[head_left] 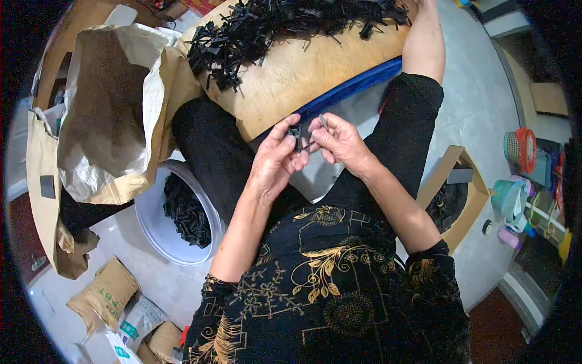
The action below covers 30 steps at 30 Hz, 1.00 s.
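Observation:
Above my lap, my left hand point(271, 159) pinches a small black plastic part point(294, 133) between thumb and fingers. Close beside it, my right hand point(344, 144) is closed round a slim grey tool point(324, 122), whose upper end sticks out past the fingers. A thin dark stem spans the small gap between both hands; I cannot tell whether it belongs to the part or the tool. Beyond them, a heap of similar black plastic parts point(267, 30) lies along the far side of a wooden board point(303, 70) with a blue front edge.
Left of my leg stands a white tub point(143, 213) holding black parts, beside a large open paper sack point(154, 115). Packed bags point(109, 288) lie at lower left. An open cardboard box point(474, 173) with dark contents sits right, near baskets point(520, 151).

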Motion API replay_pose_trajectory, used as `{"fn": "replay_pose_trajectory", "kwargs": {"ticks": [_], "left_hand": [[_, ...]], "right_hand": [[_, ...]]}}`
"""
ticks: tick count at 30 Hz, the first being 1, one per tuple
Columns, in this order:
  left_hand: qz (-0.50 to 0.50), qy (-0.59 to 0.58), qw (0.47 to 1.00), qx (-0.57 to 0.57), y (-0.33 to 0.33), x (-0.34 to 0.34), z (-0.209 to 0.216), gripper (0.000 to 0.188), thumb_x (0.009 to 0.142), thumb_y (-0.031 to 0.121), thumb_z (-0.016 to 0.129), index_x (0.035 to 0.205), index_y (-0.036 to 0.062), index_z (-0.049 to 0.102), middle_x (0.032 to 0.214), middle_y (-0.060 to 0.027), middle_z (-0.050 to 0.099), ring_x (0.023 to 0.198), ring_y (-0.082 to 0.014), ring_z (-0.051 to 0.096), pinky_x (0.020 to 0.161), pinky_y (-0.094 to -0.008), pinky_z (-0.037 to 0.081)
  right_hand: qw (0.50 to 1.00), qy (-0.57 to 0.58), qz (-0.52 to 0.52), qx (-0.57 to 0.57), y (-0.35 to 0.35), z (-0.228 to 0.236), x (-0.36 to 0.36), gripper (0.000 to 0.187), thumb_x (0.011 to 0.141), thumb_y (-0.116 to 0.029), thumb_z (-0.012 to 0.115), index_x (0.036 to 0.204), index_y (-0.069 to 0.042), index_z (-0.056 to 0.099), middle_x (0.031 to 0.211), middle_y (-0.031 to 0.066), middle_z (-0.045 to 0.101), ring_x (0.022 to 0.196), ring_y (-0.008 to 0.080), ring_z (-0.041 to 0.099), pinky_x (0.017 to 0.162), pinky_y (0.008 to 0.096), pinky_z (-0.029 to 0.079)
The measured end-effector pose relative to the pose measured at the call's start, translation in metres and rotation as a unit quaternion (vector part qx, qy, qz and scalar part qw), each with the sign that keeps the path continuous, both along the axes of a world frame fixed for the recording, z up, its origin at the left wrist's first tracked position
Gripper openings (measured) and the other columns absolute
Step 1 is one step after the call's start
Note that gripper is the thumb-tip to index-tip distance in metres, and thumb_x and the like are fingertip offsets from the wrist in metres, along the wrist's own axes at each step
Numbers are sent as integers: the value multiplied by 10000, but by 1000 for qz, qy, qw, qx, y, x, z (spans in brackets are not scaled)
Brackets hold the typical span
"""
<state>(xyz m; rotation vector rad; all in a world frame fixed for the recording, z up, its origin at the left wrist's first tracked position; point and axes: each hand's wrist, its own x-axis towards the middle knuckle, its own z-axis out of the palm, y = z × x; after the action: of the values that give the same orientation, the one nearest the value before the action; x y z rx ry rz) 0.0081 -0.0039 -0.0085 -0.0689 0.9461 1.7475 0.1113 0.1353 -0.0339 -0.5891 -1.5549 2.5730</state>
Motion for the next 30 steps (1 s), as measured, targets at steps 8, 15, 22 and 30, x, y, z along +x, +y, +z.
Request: {"fn": "replay_pose_trajectory", "kwargs": {"ticks": [8, 15, 22, 30], "left_hand": [[-120, -21, 990, 65, 4, 9, 4, 437, 859, 156, 569, 1261, 72, 421, 873, -94, 577, 582, -117, 551, 492, -164, 440], [-176, 194, 965, -23, 6, 4, 0, 418, 865, 97, 539, 1260, 55, 411, 958, -66, 575, 773, -135, 595, 661, -242, 487], [-146, 315, 932, -105, 9, 6, -3, 373, 871, 33, 473, 1240, 17, 417, 1015, -61, 564, 867, -133, 563, 711, -265, 478], [-64, 293, 947, -115, 10, -3, -13, 350, 883, 1, 438, 1233, 12, 433, 932, -44, 562, 793, -92, 543, 647, -227, 477]], "right_hand": [[992, -22, 88, -83, 10, 5, 4, 230, 869, -216, 580, 1024, -59, 513, 661, 1, 571, 444, 4, 420, 352, 154, 231], [991, -13, 69, 110, 12, -10, -1, 216, 852, -234, 599, 889, -28, 547, 689, 12, 573, 604, 67, 535, 523, 219, 428], [984, -73, 36, 158, 2, -3, -12, 251, 891, -246, 536, 943, 0, 539, 721, 20, 562, 650, 77, 533, 552, 229, 439], [993, -118, 21, 11, -14, 13, -19, 298, 955, -252, 387, 1169, -54, 452, 564, -56, 376, 439, 19, 297, 378, 175, 227]]}}
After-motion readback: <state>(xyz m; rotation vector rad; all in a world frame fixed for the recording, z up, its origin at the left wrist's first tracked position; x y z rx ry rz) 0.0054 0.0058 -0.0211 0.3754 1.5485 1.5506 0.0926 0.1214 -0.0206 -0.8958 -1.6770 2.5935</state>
